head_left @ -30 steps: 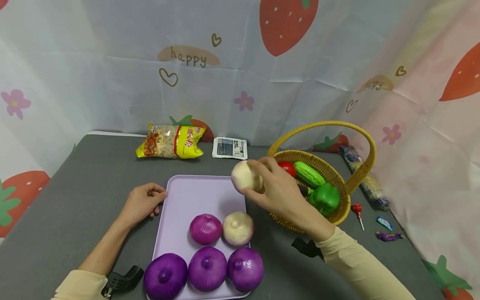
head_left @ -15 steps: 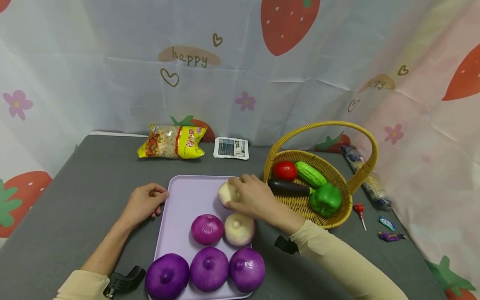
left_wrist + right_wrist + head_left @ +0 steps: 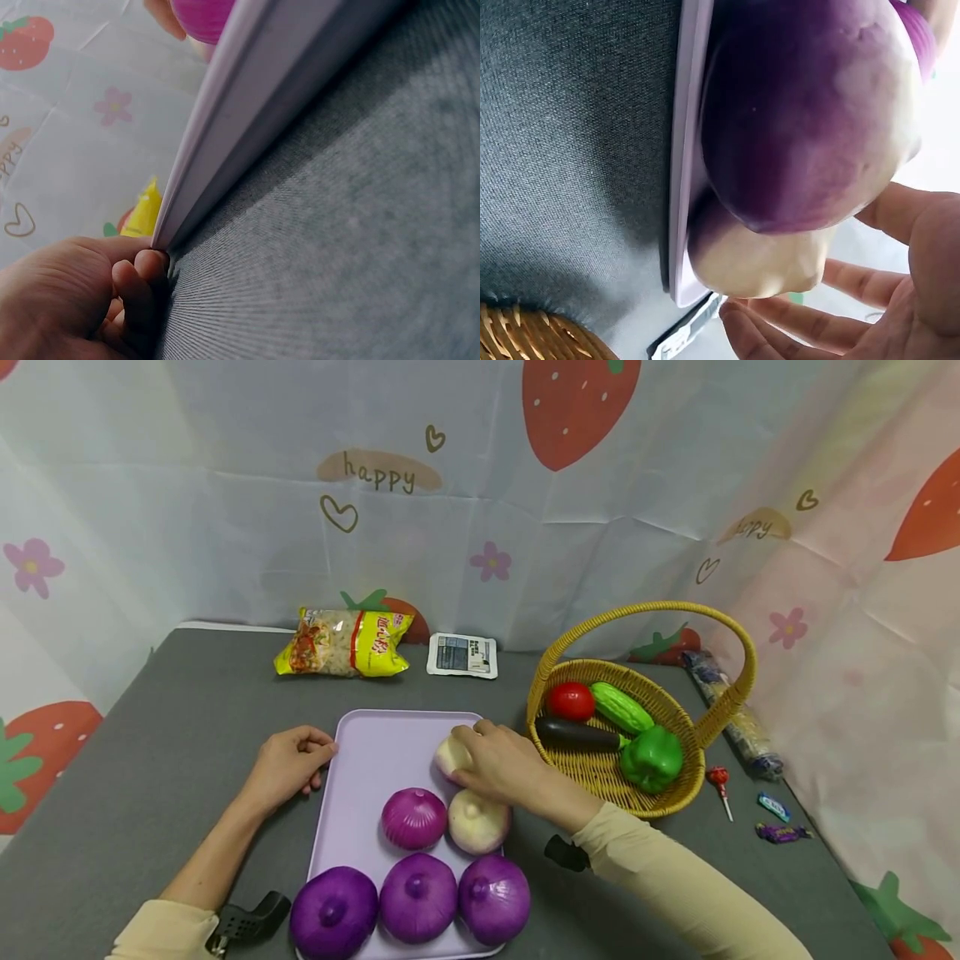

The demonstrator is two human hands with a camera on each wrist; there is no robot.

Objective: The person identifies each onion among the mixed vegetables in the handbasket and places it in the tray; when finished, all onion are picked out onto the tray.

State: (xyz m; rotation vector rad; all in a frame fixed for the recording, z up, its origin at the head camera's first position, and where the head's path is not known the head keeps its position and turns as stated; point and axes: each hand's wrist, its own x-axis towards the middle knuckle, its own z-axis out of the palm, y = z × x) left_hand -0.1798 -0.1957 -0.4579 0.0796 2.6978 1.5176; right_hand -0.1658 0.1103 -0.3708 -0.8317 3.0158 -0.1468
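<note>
My right hand (image 3: 498,764) curls its fingers and thumb over a white-and-purple turnip (image 3: 452,757) at the back right of a pale lilac tray (image 3: 367,735). In the right wrist view that turnip (image 3: 757,259) is low inside the tray rim, partly behind a nearer turnip (image 3: 810,112). The nearer turnip (image 3: 477,823) sits beside a ridged purple onion (image 3: 414,818). At the tray's left edge my left hand (image 3: 291,767) pinches the rim, its thumb and curled fingers meeting there in the left wrist view (image 3: 90,292).
Round purple vegetables (image 3: 417,897) line the tray's front. To the right stands a wicker basket (image 3: 600,789) with a tomato (image 3: 571,702), cucumber (image 3: 621,707), eggplant (image 3: 577,735) and green pepper (image 3: 652,759). A yellow food bag (image 3: 345,643) and a flat packet (image 3: 462,656) lie behind; sweets (image 3: 783,833) lie far right.
My right hand has carried the turnip left and down from beside the basket onto the tray, uncovering the eggplant and tomato. The left hand has stayed at the rim.
</note>
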